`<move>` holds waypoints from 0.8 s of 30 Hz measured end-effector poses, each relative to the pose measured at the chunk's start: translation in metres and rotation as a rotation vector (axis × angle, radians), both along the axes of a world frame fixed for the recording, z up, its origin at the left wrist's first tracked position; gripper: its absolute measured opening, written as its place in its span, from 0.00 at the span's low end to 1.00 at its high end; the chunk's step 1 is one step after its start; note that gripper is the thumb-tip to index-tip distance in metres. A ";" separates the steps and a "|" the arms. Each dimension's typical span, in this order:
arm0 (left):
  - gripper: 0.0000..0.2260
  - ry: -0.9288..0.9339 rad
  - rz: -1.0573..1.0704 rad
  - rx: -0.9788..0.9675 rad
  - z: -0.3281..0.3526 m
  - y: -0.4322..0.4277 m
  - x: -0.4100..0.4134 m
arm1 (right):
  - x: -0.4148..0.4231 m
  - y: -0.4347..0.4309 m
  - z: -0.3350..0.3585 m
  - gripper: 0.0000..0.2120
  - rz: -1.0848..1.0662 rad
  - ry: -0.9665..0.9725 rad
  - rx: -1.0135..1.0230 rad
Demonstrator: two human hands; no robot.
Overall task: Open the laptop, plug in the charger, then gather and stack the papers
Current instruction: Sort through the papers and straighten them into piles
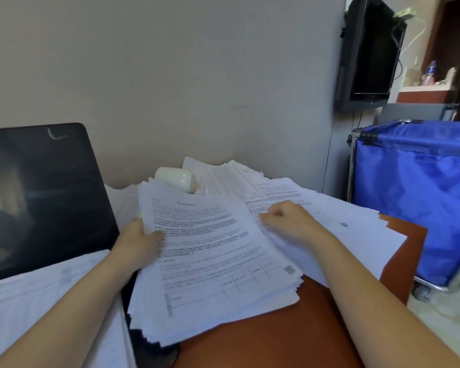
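The left hand (140, 241) grips a paper stack (213, 264); the right hand (287, 219) pinches loose sheets (337, 221) beside it.

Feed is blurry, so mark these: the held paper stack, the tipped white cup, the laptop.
held paper stack (213, 251): head view, top printed sheet.
tipped white cup (174, 177): head view, side wall.
laptop (45, 192): head view, dark screen.

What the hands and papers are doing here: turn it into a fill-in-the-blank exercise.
The left hand grips the thick stack of printed white papers by its ____ edge.
The white ceramic cup behind it lies on its ____.
The black laptop has its lid ____.
The right hand pinches loose white sheets to the stack's ____.
Missing: left; side; open; right.
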State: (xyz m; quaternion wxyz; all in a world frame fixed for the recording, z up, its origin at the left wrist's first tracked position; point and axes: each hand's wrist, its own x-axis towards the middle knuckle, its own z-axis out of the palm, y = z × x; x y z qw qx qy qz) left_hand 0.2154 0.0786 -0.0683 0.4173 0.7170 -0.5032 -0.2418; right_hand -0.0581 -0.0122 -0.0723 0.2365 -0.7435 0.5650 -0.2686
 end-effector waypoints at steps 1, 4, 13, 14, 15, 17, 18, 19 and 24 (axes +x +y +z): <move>0.11 -0.002 0.006 -0.007 -0.001 0.000 -0.001 | -0.008 -0.004 0.000 0.11 -0.106 0.056 -0.020; 0.11 0.021 0.036 -0.045 -0.002 0.001 -0.003 | -0.030 -0.012 -0.005 0.23 -0.339 0.314 0.075; 0.14 0.079 0.037 -0.120 0.003 0.010 -0.007 | -0.046 -0.022 -0.013 0.39 -0.625 0.333 0.058; 0.13 0.083 0.038 -0.117 0.003 0.010 -0.007 | -0.046 -0.022 -0.013 0.39 -0.635 0.324 0.051; 0.13 0.086 0.037 -0.116 0.003 0.011 -0.008 | -0.045 -0.021 -0.013 0.40 -0.643 0.319 0.052; 0.13 0.093 0.034 -0.115 0.003 0.011 -0.008 | -0.046 -0.022 -0.014 0.41 -0.660 0.321 0.062; 0.12 0.098 0.032 -0.118 0.003 0.011 -0.008 | -0.047 -0.022 -0.014 0.41 -0.671 0.318 0.068; 0.12 0.104 0.030 -0.123 0.003 0.011 -0.009 | -0.048 -0.022 -0.013 0.41 -0.686 0.311 0.074; 0.09 0.123 0.029 -0.126 0.004 0.009 -0.010 | -0.053 -0.027 -0.012 0.36 -0.729 0.287 0.084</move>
